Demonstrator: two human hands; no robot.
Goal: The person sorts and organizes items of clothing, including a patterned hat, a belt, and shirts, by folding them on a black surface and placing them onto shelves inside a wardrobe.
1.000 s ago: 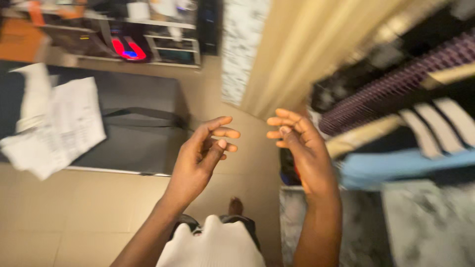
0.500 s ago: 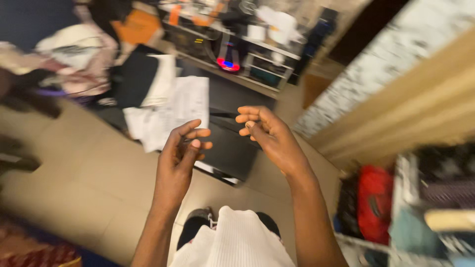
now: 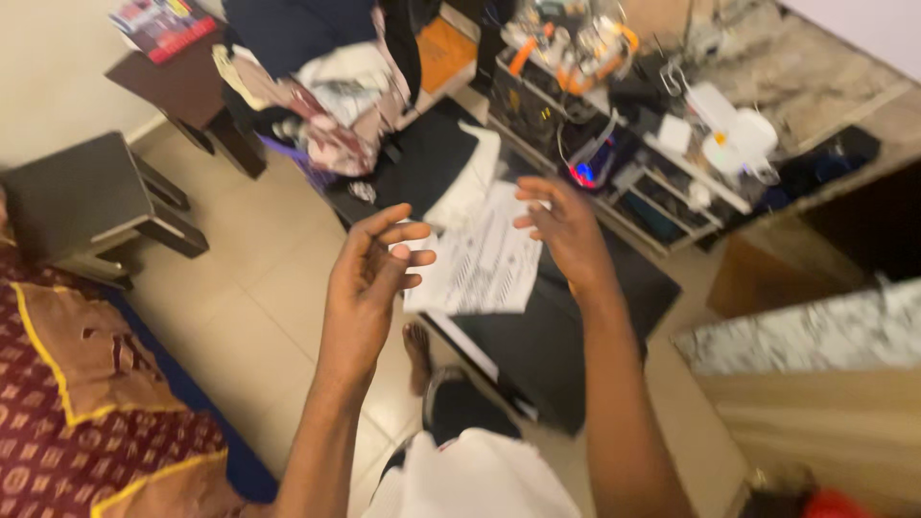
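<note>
Both hands are raised in the air, nothing held. The left hand (image 3: 369,273) is seen with fingers (image 3: 408,233) loosely spread; the right hand (image 3: 566,230) likewise open. White papers (image 3: 484,259) are spread on the dark tabletop (image 3: 556,341), below the hands.

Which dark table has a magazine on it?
The brown side table by the wall at top left: a colourful magazine lies on it. The grey stool-like table nearer the patterned bed cover is bare.

Matt black table (image 3: 566,355) carries thin white paper (image 3: 484,264) at its far edge — crumpled cloth (image 3: 326,105) heaped behind; floor tiles (image 3: 249,307) smooth, faintly glossy — bedspread (image 3: 67,403) woven.
</note>
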